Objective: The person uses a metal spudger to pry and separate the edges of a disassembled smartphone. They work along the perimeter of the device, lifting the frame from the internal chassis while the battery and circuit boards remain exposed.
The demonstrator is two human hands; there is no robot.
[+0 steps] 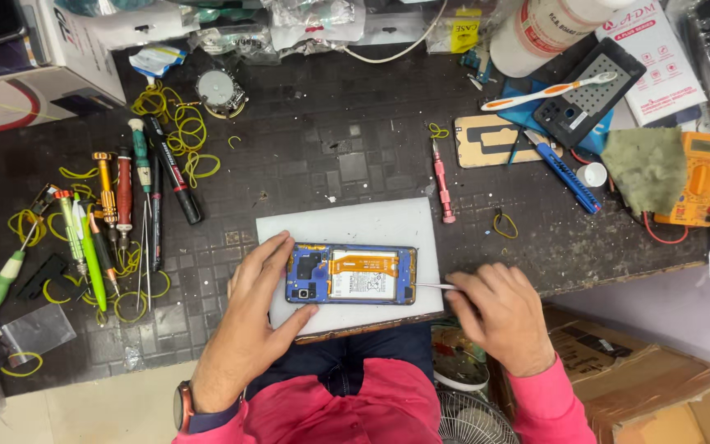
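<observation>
Opened phone sits on the white pad at frame centre, left hand flat and unclenched bracing it, right hand pinching metal tweezers at its edge; a slip could gouge the orange flex cable.

This is a small phone-repair workshop, set up at a cluttered dark bench. At the left of the frame lies a row of precision screwdrivers among scattered yellow rubber bands. At the right edge sits an orange multimeter with its leads, beside a grey cloth and a toothbrush. In the lower middle an opened blue phone rests on a white work mat. Cardboard boxes stand at lower right.
</observation>
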